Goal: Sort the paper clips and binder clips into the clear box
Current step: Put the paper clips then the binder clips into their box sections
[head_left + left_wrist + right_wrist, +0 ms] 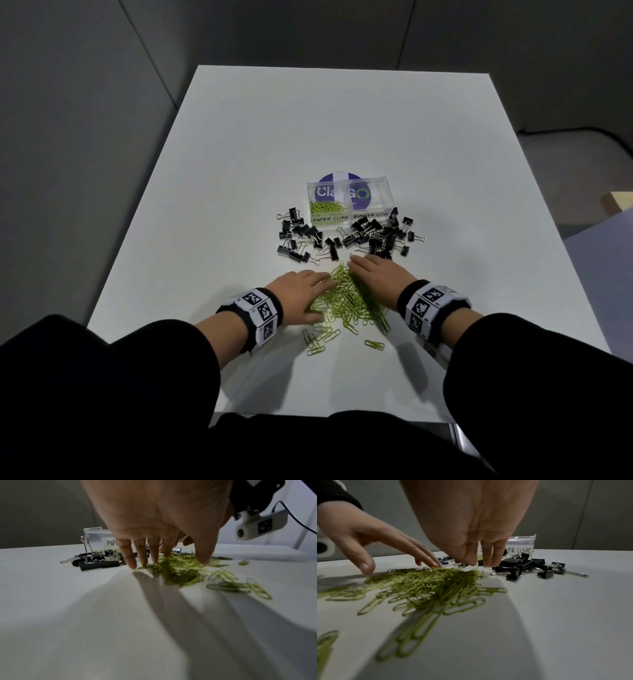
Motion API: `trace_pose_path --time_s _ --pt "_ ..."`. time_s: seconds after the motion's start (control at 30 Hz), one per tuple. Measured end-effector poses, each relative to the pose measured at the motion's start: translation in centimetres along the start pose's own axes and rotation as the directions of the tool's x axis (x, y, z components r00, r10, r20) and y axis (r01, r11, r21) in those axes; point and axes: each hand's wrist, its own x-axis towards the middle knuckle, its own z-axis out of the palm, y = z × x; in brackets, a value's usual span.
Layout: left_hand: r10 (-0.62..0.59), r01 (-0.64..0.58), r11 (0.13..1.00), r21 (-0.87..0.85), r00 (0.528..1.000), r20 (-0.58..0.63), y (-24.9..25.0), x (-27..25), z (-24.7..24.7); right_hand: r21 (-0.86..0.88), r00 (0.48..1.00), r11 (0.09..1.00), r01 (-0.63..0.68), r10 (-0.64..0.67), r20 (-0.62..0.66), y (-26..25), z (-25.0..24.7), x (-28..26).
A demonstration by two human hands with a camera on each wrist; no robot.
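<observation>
A heap of green paper clips [349,301] [180,572] [436,585] lies on the white table between my two hands. My left hand [301,291] [164,559] touches the heap's left side with straight, spread fingers. My right hand [373,270] [481,563] lies flat at the heap's right and far side, fingers straight, tips on the table. Black binder clips [346,236] [96,561] [525,568] are scattered just beyond. Behind them stands the clear box [349,202] [96,538] [522,543], labelled PAPER CLIPS and BINDER CLIPS; some green clips lie in its left compartment.
A few stray paper clips [322,339] lie nearer me than the heap. A purple round sticker [339,180] shows behind the box. The white table [239,154] stretches bare beyond the box and to both sides. Grey partition walls surround it.
</observation>
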Motion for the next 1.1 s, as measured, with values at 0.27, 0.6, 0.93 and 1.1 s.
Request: trace_pose_path --time_s 0.27,0.6,0.93,1.1 --pt "0.016 -0.016 1.000 -0.005 0.999 0.042 0.5 -1.8 2.2 0.037 0.998 0.999 0.040 -0.042 0.054 -0.9 1.0 -1.7" --pt "-0.141 0.136 0.984 -0.112 0.989 -0.040 0.1 -4.0 2.4 0.088 0.998 0.995 0.055 -0.059 0.036 -0.3 3.5 -6.1" --pt "-0.117 0.110 0.992 -0.069 0.988 -0.102 1.4 -1.7 0.7 0.132 0.996 0.991 -0.028 0.039 -0.085 -1.1 2.6 -3.3" --pt "-0.073 0.072 0.997 -0.030 0.997 -0.031 2.3 -2.4 1.6 0.062 0.992 0.997 0.053 -0.046 -0.115 -0.8 3.5 -4.5"
